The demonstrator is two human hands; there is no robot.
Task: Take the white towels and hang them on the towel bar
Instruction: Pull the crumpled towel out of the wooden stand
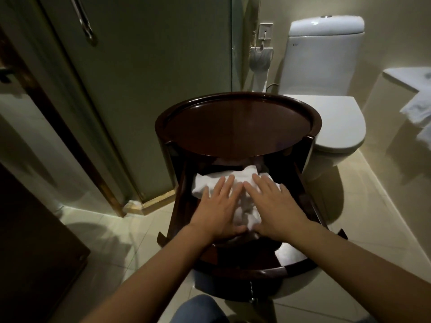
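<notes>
A tiled bathroom floor [121, 231] runs under everything, with a glass shower door [144, 66] at the back left and a white toilet [331, 94] at the back right. A chrome bar [85, 22] is fixed high on the shower door. In the middle stands a round dark wooden cabinet [238, 127] with a bare glossy top, its drawer [312, 206] pulled out toward the person. Inside the drawer lie the white towels [245, 183] — loosely folded, bunched near the middle. More white cloth [417, 108] hangs at the far right edge. The left hand [217, 208] and the right hand [277, 206] both rest flat on the towels, side by side, fingers spread and extended — pressing down, not closed around the fabric. A toilet roll [258, 60] hangs on the wall beside the toilet.
</notes>
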